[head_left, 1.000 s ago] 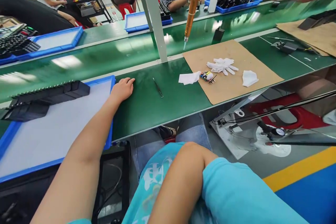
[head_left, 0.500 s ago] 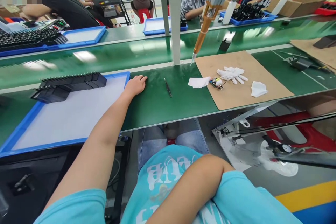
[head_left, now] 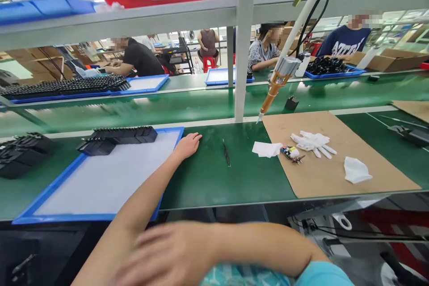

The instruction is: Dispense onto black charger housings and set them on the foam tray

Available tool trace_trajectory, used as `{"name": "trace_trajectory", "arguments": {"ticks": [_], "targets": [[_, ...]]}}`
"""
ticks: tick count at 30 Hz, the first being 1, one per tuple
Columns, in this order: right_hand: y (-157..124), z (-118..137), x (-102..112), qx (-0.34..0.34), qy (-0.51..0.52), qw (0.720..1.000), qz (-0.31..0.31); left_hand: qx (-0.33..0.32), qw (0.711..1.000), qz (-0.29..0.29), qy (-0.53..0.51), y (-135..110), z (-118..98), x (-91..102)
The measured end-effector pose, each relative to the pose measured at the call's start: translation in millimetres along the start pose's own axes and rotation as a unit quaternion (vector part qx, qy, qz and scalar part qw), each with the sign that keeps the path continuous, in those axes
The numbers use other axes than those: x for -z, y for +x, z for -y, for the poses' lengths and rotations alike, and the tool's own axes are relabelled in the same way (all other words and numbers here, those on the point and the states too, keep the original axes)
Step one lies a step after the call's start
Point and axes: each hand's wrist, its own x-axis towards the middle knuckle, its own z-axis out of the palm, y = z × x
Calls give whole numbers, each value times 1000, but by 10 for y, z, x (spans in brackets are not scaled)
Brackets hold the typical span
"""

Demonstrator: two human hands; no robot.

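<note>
My left hand [head_left: 188, 145] lies palm down on the green bench [head_left: 217, 178], fingers stretched out, touching the right edge of a blue tray [head_left: 100, 178] and holding nothing. Black tweezers [head_left: 226, 152] lie a little to its right. My right hand [head_left: 167, 254] is at the bottom of the view, blurred, fingers spread and resting on my left forearm, empty. Further right, on a brown cardboard sheet [head_left: 328, 174], are a small circuit part [head_left: 290, 152], white gloves [head_left: 312, 142] and a white cloth [head_left: 355, 170]. Another white cloth [head_left: 267, 149] lies at the sheet's left edge.
An orange electric screwdriver [head_left: 273, 89] hangs above the bench beside a white post [head_left: 243, 44]. Black parts [head_left: 117, 136] sit at the tray's far edge. Beyond runs a green conveyor [head_left: 201, 103]. Several people work at the far side with blue trays.
My view has tilted upward, bringing the shelf and far workers into sight. My right hand has come into view onto my left forearm. My left hand has stayed by the tray.
</note>
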Motion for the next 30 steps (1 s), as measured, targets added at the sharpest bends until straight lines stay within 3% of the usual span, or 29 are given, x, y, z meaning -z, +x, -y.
{"name": "trace_trajectory", "arguments": {"ticks": [3,5,7,9,12,15,20,30], "targets": [[-554,-620,47,-217,27,975,44,31,999,10,-8,109,9,56],[-983,-1010,62,-355,24,929,100,60,998,19,-16,282,-5,80],[-1345,-1288,47,-489,16,862,133,91,995,21,-27,517,-70,67],[-1579,-1432,12,-541,0,831,132,122,992,8,-42,766,-196,6],[-1715,-1469,-42,-553,1,823,129,165,984,-19,-61,1055,-422,-152],[-1747,-1449,-58,-548,19,827,125,189,979,-22,-77,1187,-535,-306],[-1777,-1452,-38,-562,36,818,116,188,977,-2,-99,1214,-468,-404],[-1732,-1402,26,-556,67,814,155,165,979,26,-116,1195,-447,-389]]}}
